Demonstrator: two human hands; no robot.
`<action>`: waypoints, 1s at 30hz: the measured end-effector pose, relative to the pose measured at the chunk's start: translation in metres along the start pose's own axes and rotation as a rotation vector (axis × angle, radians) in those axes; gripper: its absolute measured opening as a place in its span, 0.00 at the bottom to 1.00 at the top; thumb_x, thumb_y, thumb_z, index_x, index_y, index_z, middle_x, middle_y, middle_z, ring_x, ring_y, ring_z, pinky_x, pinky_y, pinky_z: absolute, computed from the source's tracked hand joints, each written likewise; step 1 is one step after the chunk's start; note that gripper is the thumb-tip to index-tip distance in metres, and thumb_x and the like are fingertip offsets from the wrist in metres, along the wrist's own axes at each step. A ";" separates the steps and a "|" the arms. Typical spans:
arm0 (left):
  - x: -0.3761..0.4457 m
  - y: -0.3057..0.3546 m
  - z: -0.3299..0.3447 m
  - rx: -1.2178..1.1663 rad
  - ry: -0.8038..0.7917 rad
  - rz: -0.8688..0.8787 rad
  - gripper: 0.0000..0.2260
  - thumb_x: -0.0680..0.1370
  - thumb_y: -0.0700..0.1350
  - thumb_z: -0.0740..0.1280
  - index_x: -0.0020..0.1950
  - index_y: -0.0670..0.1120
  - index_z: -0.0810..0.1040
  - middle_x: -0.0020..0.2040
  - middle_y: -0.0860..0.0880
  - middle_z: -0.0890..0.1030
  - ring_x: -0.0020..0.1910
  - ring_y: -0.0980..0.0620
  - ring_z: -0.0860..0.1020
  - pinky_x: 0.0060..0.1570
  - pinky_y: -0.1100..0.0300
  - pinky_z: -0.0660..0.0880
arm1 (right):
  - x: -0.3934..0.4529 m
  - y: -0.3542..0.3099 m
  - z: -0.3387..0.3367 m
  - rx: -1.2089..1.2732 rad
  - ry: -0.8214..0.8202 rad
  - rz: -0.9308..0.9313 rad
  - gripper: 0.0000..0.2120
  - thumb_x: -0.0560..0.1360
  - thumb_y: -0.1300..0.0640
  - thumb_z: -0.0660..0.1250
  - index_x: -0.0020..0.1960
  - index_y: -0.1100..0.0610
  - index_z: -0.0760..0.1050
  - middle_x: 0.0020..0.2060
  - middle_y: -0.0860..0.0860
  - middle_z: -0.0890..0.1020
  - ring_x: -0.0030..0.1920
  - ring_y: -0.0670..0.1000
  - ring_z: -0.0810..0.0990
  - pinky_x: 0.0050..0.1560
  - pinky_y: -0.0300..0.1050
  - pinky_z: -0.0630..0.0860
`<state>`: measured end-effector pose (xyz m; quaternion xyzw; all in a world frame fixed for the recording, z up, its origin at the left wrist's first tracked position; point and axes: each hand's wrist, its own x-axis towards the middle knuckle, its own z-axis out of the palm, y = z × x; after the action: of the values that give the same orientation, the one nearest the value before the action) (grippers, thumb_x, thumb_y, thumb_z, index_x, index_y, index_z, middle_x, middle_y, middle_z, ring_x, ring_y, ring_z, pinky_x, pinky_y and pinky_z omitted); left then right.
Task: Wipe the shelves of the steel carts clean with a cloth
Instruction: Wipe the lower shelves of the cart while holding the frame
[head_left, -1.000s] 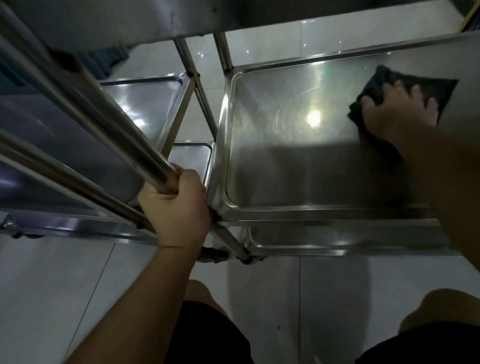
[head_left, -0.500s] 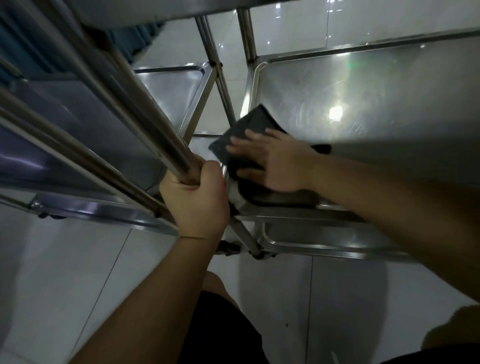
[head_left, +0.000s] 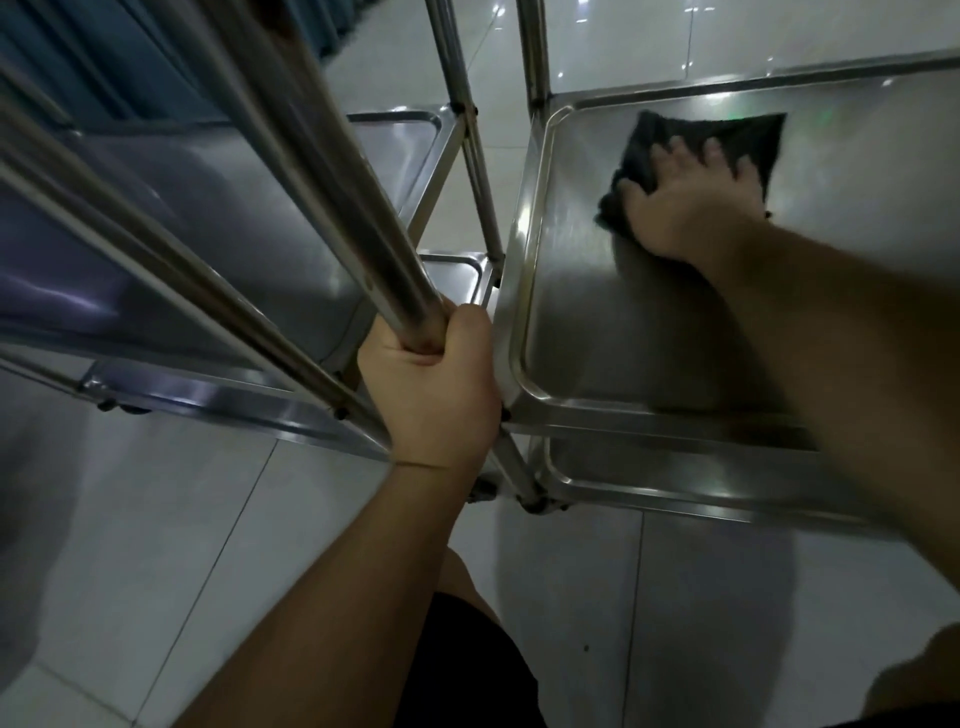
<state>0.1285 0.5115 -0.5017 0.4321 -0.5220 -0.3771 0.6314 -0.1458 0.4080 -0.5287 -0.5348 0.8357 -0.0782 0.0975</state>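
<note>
The right hand (head_left: 685, 208) has swept the cloth (head_left: 727, 137) from the shelf's near-left corner up toward the far edge, so that strip is likely wiped; the rest remains. Fingers lie spread flat, pressing the cloth on the shelf (head_left: 561, 332), which holds nothing else. The left hand (head_left: 431, 384) stays wrapped round the pole (head_left: 332, 202), steadying the cart.

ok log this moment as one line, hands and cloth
left hand: grips cart post | right hand: flat, presses dark cloth | cloth: on steel shelf, far left part | step: wiping
</note>
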 end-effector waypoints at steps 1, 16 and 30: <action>0.000 0.000 0.000 0.003 -0.001 0.006 0.13 0.72 0.42 0.67 0.33 0.40 0.66 0.28 0.35 0.66 0.26 0.33 0.67 0.28 0.50 0.71 | -0.005 -0.018 0.005 -0.005 -0.014 -0.079 0.39 0.79 0.30 0.41 0.85 0.48 0.49 0.84 0.47 0.51 0.83 0.56 0.47 0.80 0.63 0.45; -0.005 0.016 0.002 0.030 0.004 -0.166 0.11 0.72 0.45 0.68 0.31 0.55 0.71 0.28 0.44 0.71 0.27 0.46 0.72 0.30 0.55 0.71 | -0.170 -0.030 0.031 0.046 -0.127 -0.524 0.34 0.79 0.28 0.38 0.83 0.38 0.44 0.81 0.36 0.44 0.82 0.43 0.40 0.79 0.49 0.37; -0.036 0.018 -0.030 0.501 -0.192 -0.166 0.06 0.80 0.48 0.71 0.53 0.53 0.75 0.44 0.54 0.80 0.42 0.57 0.81 0.42 0.58 0.77 | -0.195 0.084 0.000 -0.022 -0.093 -0.283 0.36 0.78 0.27 0.35 0.84 0.39 0.43 0.81 0.35 0.42 0.81 0.41 0.39 0.81 0.49 0.38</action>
<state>0.1525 0.5558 -0.4992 0.5783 -0.6193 -0.3259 0.4193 -0.1402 0.6199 -0.5331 -0.6513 0.7474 -0.0570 0.1182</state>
